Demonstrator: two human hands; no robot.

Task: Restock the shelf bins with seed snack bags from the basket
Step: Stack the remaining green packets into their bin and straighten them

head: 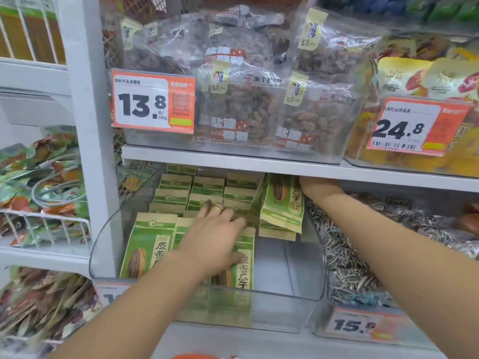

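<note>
Left hand: left hand (220,229) lies palm down, fingers straight and spread, pressing on the standing sunflower seed bags (207,193) in the clear bin (285,288); a gold ring (217,209) shows on one finger; nothing gripped.
Right hand: right hand (315,186) reaches under the shelf edge (259,161) at the back right of the bin, beside a tilted stack of bags (282,203); fingers are hidden behind the bags and the shelf, so cannot tell whether it grasps them or not.
Seed bags: green and kraft paper packs with a sunflower seed print; rows stand upright in the left and middle of the bin, one front pack (147,247) faces the camera; the tilted stack leans at the right rear.
Bin: front right part shows bare floor.
Neighbour right: a clear bin of loose striped sunflower seeds (363,244), price tag 15.8 (363,325).
Shelf above: clear bags of brown dried fruit or nuts (246,110), tags 13.8 (153,102) and 24.8 (412,125).
Left bay: wire racks (51,224) with mixed colourful snack packs.
</note>
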